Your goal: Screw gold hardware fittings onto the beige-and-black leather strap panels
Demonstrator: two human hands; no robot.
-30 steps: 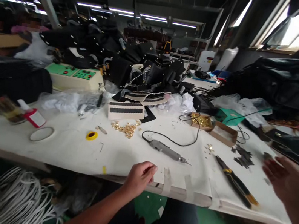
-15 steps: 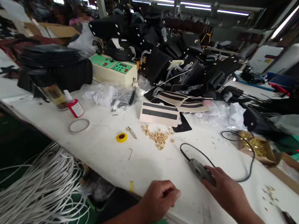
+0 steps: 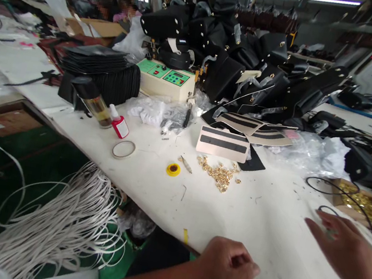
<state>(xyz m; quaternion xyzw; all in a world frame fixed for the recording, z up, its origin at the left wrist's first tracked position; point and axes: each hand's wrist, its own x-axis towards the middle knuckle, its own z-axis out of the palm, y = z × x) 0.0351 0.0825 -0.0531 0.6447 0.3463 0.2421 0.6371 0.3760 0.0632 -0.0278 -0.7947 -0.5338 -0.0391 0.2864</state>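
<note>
My left hand (image 3: 229,266) is curled closed at the front edge of the white table (image 3: 155,153). Whatever its fingers may hold is hidden. Farther right, my right hand (image 3: 349,248) hovers at or just above the tabletop, thumb and fingers apart, near a black cable (image 3: 329,209). No tool shows in its grasp. Ahead of my left hand lies a heap of small gold metal fittings (image 3: 220,176). A small pointed tool (image 3: 186,165) and a round yellow item with a dark centre (image 3: 173,169) lie left of them.
Behind are a pale panel with dark strips (image 3: 222,144), a cream control box (image 3: 167,81) and piled black bags (image 3: 224,72). A red bottle (image 3: 119,123) and a ring (image 3: 123,149) stand left. White cords (image 3: 68,224) hang below. A carton of gold parts (image 3: 360,204) is right.
The view has swung left, so things appear shifted right. My right hand has let go of the grey corded hand tool, which is out of sight. My left hand stays curled.
</note>
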